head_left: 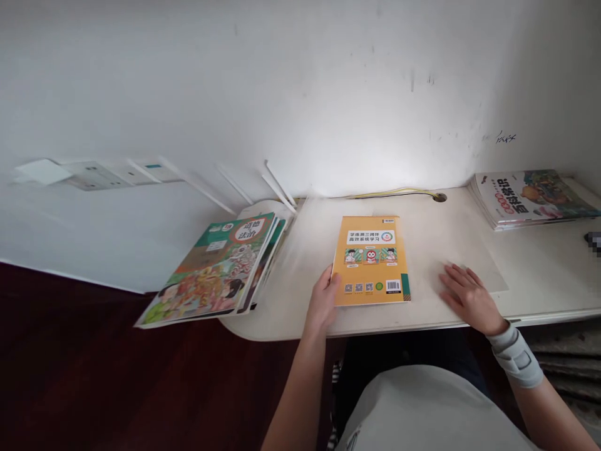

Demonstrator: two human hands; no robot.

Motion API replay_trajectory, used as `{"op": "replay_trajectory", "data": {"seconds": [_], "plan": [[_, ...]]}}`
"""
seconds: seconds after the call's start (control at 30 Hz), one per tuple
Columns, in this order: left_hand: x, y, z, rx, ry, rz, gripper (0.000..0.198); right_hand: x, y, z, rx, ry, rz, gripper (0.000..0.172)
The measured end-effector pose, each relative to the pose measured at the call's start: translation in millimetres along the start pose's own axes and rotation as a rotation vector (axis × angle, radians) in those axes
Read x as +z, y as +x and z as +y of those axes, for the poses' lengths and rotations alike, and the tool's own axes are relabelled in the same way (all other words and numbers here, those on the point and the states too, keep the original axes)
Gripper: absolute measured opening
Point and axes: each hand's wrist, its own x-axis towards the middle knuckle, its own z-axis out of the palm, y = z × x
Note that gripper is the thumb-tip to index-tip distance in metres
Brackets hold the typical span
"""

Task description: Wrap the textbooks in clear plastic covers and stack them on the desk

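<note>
An orange workbook (372, 260) lies flat on the white desk (539, 275), back cover up, right in front of me. My left hand (323, 299) grips its lower left corner, thumb on the cover and fingers curled round the edge. My right hand (467, 293) rests flat on the desk to the right of the workbook, fingers stretched out and holding nothing. A grey brace (515, 356) wraps that wrist.
A stack of colourful books (216, 269) overhangs the desk's left end. Another stack (530, 197) sits at the far right by the wall. A yellow cable (399, 191) runs along the wall to a hole in the desk. Wall sockets (107, 174) are at left. Dark floor lies below.
</note>
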Motion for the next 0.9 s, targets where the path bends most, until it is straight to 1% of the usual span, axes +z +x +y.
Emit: {"op": "replay_trajectory", "data": {"seconds": [0.03, 0.1, 0.23, 0.3, 0.37, 0.43, 0.57, 0.7, 0.77, 0.8, 0.83, 0.9], "plan": [[-1.6, 2, -1, 0.016, 0.078, 0.010, 0.055, 0, 0, 0, -0.002, -0.002, -0.004, 0.037], [-4.2, 7, -3, 0.073, 0.321, 0.072, 0.049, -1, 0, 0, -0.005, -0.004, -0.009, 0.037], [-5.1, 7, -7, 0.294, 0.920, 0.257, 0.045, -1, 0, 0, -0.002, -0.002, -0.010, 0.037], [-3.4, 2, -9, 0.364, 1.104, 0.300, 0.044, -1, 0, 0, -0.001, -0.003, -0.010, 0.038], [-1.2, -4, -11, 0.344, 1.207, 0.296, 0.044, -1, 0, 1, -0.003, -0.001, -0.012, 0.038], [0.7, -9, -11, 0.296, 1.254, 0.280, 0.045, -1, 0, 1, -0.004, 0.009, -0.011, 0.038], [3.2, -13, -10, 0.276, 1.222, 0.272, 0.044, -1, 0, 2, -0.003, 0.030, 0.000, 0.038], [2.4, -12, -7, 0.302, 1.075, 0.295, 0.039, -2, 0, 1, -0.001, 0.034, 0.003, 0.038], [0.5, -15, -2, 0.325, 0.931, 0.303, 0.037, -2, 0, 1, 0.000, 0.038, 0.000, 0.038], [-0.1, -18, 2, 0.324, 0.827, 0.287, 0.038, -2, 0, 1, 0.000, 0.039, -0.001, 0.038], [0.1, -22, 6, 0.311, 0.698, 0.249, 0.040, -2, 0, 1, 0.000, 0.037, -0.002, 0.038], [4.9, -31, 14, 0.257, 0.399, 0.102, 0.051, -1, -1, 2, -0.004, 0.030, -0.003, 0.038]]}}
